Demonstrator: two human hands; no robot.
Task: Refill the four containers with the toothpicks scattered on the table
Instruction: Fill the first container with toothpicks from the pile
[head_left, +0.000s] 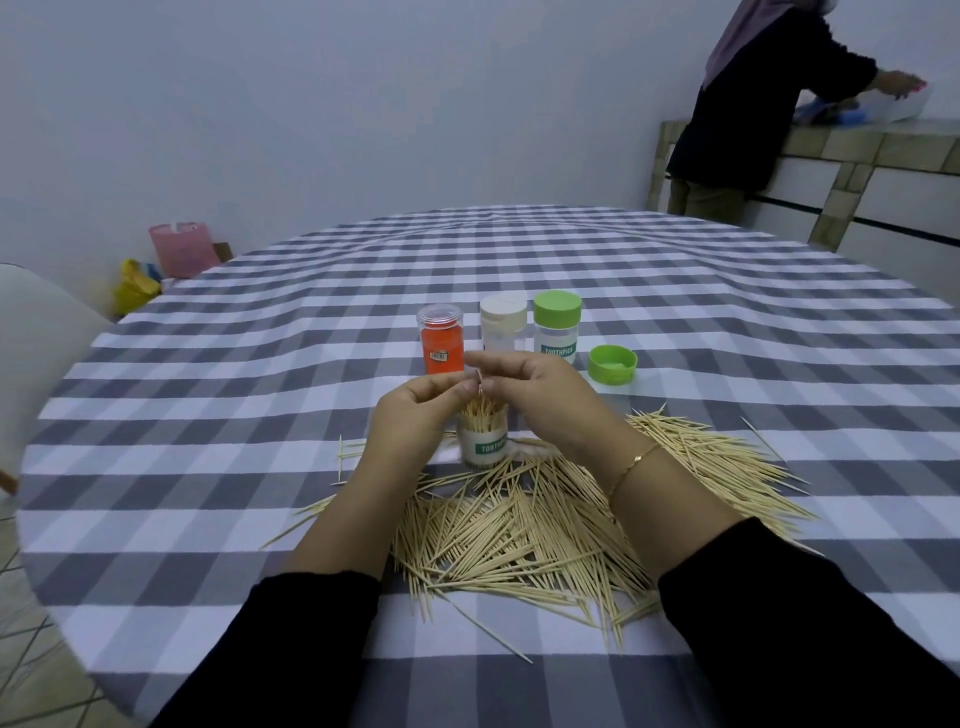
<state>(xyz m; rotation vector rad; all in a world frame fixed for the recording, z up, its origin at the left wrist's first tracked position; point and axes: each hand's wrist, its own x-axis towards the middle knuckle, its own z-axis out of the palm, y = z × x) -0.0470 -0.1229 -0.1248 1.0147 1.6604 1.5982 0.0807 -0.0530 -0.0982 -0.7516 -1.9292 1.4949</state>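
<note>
A round bench (208, 467) under a grey-and-white checked cloth fills the view, with a plain pale wall behind it. Nearest the camera, 2 black sleeves reach in over a thick scatter of toothpicks (519, 540), which spreads from the near middle of the cloth out to the right, with a few strays to the left. Just beyond the pile stands an open container (484, 441) with a green TOOTHPICK label, upright and packed with toothpicks whose tips stick out of its mouth. Both hands meet right above that mouth. The left hand (410, 415) has its fingers curled, thumb and forefinger pressed together on what looks like a toothpick, though the tips are too small to read clearly. The right hand (540, 400), with a thin gold bracelet (636, 462) on the wrist, has its fingers bent and pinching at the same spot. Behind the hands 3 more containers stand in a row: an orange container (441, 340) with a clear cap, a white-capped container (503, 322) and a green-capped container (557, 327). A loose green cap (613, 365) lies just right of them, open side up. Farther off, a pink bucket (182, 248) and a yellow bag (135, 286) sit on the floor at left, and another person (743, 119) stands at a tiled counter (852, 150) at right.
</note>
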